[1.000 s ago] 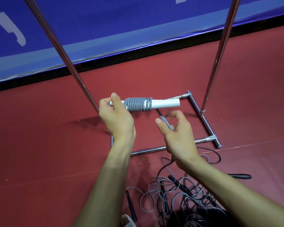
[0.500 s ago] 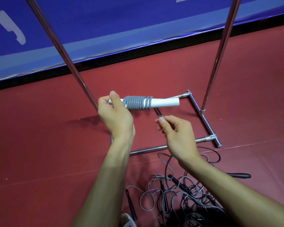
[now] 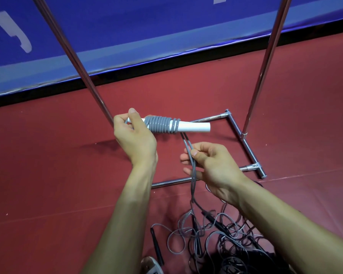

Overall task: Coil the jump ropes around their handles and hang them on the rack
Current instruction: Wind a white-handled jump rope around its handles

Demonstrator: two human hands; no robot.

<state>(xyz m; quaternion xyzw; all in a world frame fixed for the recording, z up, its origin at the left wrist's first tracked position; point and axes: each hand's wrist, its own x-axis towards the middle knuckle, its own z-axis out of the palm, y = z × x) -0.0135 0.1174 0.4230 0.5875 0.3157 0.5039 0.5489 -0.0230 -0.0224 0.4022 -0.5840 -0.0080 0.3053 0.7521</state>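
Several loose ropes lie tangled on the floor just below the right hand, which pinches a doubled grey rope running up to the white handle. The left hand, up and to its left, grips that handle beside the wound coil. Beyond both stands the rack. If the slack snags in that tangle, I'd expect the last turns to loosen or slide off the bare end

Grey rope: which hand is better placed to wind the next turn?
Probably the right hand: it pinches the loose grey rope just below the coil, while the left hand grips the white handle, steadying it.
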